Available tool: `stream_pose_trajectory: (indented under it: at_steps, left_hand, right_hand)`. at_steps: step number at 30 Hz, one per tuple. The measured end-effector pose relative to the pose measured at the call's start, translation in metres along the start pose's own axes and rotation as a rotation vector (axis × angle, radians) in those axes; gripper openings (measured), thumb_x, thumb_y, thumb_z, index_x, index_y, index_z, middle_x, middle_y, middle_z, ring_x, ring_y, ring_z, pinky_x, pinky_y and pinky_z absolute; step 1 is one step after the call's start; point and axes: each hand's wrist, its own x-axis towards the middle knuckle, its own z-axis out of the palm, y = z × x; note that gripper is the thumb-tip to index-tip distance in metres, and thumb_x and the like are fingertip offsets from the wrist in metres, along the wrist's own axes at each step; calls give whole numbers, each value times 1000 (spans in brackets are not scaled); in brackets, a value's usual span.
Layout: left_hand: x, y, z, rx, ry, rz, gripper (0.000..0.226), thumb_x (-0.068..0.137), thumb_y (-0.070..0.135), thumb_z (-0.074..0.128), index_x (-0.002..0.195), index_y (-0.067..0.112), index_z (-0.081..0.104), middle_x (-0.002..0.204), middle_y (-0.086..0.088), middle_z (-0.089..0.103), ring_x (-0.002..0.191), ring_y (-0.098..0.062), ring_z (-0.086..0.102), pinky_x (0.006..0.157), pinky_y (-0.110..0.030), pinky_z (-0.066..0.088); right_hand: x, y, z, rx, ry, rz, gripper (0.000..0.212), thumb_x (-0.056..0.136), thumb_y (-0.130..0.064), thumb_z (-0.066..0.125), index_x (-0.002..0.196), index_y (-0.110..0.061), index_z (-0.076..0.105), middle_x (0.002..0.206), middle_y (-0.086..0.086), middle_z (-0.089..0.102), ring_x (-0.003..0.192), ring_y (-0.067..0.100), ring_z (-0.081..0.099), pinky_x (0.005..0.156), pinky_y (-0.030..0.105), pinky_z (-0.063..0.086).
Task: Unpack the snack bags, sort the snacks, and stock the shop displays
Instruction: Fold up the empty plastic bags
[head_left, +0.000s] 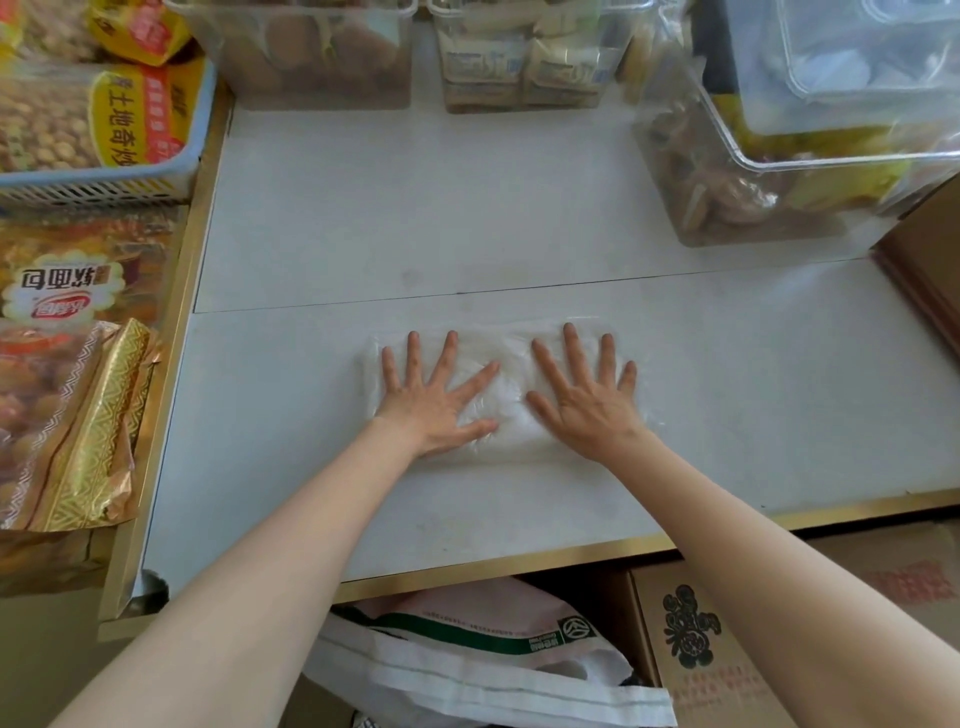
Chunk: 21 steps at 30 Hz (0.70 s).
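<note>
Obs.: Both hands lay flat, fingers straight and spread wide, on a clear empty plastic bag (511, 400) at the near middle of the white surface (519, 208). Left hand (434, 397) covered the bag's left half, right hand (587, 400) the right half; neither gripped anything. The bag looked folded into a rough rectangle, with crinkled film bunched between the thumbs.

Step in hand (judged): flattening the emptied snack bag to press out air, ahead of folding or discarding it.

Surroundings: clear display bins stood along the far edge, one with round brown snacks (311, 57), one with pale wrapped packets (524, 62), and a larger one at far right (779, 176) holding brown and yellow wrapped items. A blue basket (104, 171) of packaged snacks sat at far left, with gold-trimmed snack bags (67, 415) nearer. Below the surface's front edge lay a white shopping bag (467, 654) and a cardboard box (727, 654).

Notes on doing it well:
- Sweep the palms outward from the centre so trapped air leaves through the open end; which end was open could not be told.
- Keep pressure even; thin film slides on a smooth top, so anchor with one hand while the other smooths.
- Fold only once the middle wrinkles lie flat.
- Stay clear of the bins.
</note>
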Motion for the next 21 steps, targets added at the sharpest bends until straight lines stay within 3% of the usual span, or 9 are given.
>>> stream_pose_trajectory:
  at_steps: [7,11,14,17,21]
  left_hand:
    - [10,1,12,-24,49,7,70,84,75,20,137,54,-20,150,-2,-35,134,-44,-32,104,-64,-16]
    - [10,1,14,-31,61,-1,69,84,74,20,138,54,-18,151,0,-34,135,-42,-32,105,-62,-16]
    - [-2,-7,17,-16,88,-21,65,89,69,19,142,50,-12,154,0,-27,138,-37,-28,107,-62,-14]
    - [-24,-31,24,-27,137,-164,62,93,62,18,146,43,-8,157,-1,-18,143,-27,-20,108,-62,-11]
    - [-42,-46,14,-229,251,-434,60,98,47,27,150,30,4,158,-7,-7,145,-28,-9,113,-55,-4]
  right_hand:
    - [1,0,9,12,29,-10,66,93,-63,14,146,-40,-15,154,-3,-28,140,41,-21,110,63,-5]
    - [4,1,11,16,7,-6,73,81,-72,-2,146,-41,-15,155,-4,-27,140,41,-21,108,64,-6]
    - [3,1,2,2,-53,9,65,91,-66,12,147,-41,-12,156,-3,-23,141,41,-18,110,64,-2]
    - [-3,-7,-24,-120,-147,56,66,92,-65,20,149,-39,-1,159,2,-5,140,45,9,109,62,9]
    - [-23,-25,-65,-285,-260,71,55,94,-59,29,136,-25,40,139,8,43,120,32,49,106,59,18]
